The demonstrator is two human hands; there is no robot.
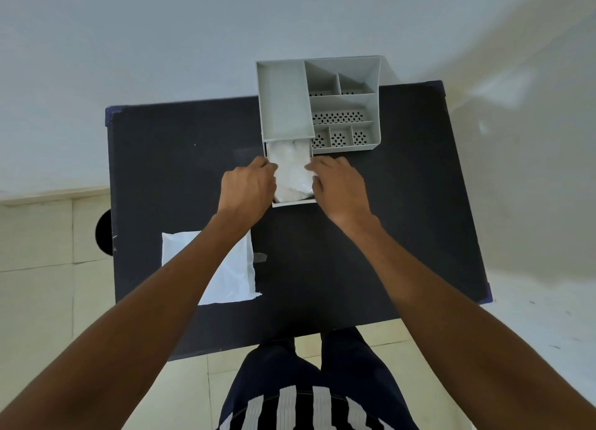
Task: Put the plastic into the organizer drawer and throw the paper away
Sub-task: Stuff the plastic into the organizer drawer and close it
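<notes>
**Plastic in the drawer, paper not yet binned**

Paper first, nearest the person: a flat white paper sheet (pixel 232 274) lies on the black table (pixel 371 236), partly under the left forearm and untouched by either hand. Beyond it, the left hand (pixel 246 187) and right hand (pixel 338 187) flank the pulled-out white drawer (pixel 292 203), fingers curled at its side walls and against the crumpled clear plastic (pixel 292 171) that fills it. Whether they pinch the plastic or merely press it down, I cannot tell. Farthest sits the grey compartmented plastic organizer (pixel 283 100) at the table's rear edge. By my reading, the plastic part is nearly done; closing the drawer and discarding the paper remain.
</notes>
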